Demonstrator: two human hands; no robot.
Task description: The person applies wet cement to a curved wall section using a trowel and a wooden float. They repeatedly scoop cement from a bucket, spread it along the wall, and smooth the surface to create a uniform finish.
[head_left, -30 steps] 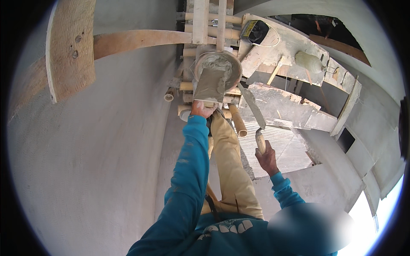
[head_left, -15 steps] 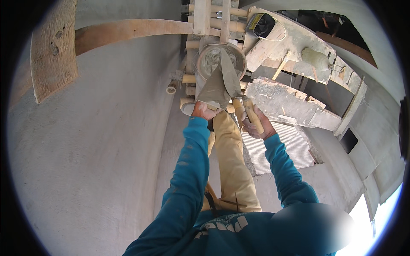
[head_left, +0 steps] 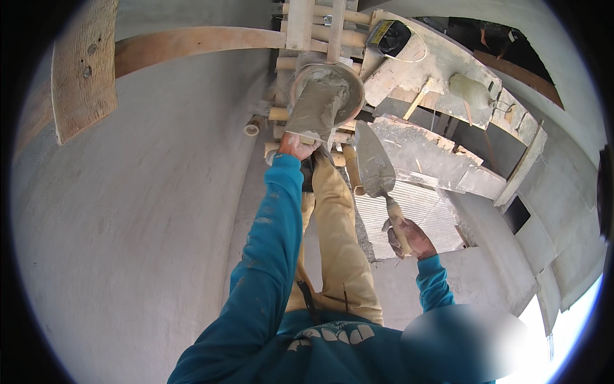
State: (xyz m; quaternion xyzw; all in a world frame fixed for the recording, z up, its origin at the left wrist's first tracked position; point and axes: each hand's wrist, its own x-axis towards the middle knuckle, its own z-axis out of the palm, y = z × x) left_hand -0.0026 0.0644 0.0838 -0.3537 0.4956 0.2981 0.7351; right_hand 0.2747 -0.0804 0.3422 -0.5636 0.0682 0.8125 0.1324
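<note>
My left hand is closed round the handle of a plasterer's hawk. Grey wet mortar lies on the hawk, whose far end reaches over a round bucket. More mortar coats the inside of that bucket. Out to the right, my right hand grips the wooden handle of a pointed trowel. Its broad blade is smeared with grey and points away from me, apart from the hawk. Part of my left hand's grip is hidden under the hawk's near edge.
A grey plastered wall fills the left side. Wooden poles and boards make up a platform ahead and to the right. A wooden plank stands at upper left. A black container and a bottle rest on the boards.
The trowel has come away from the bucket and hawk, moving right and back toward me with my right hand. The hawk has shifted slightly left, showing more mortar on its face.
</note>
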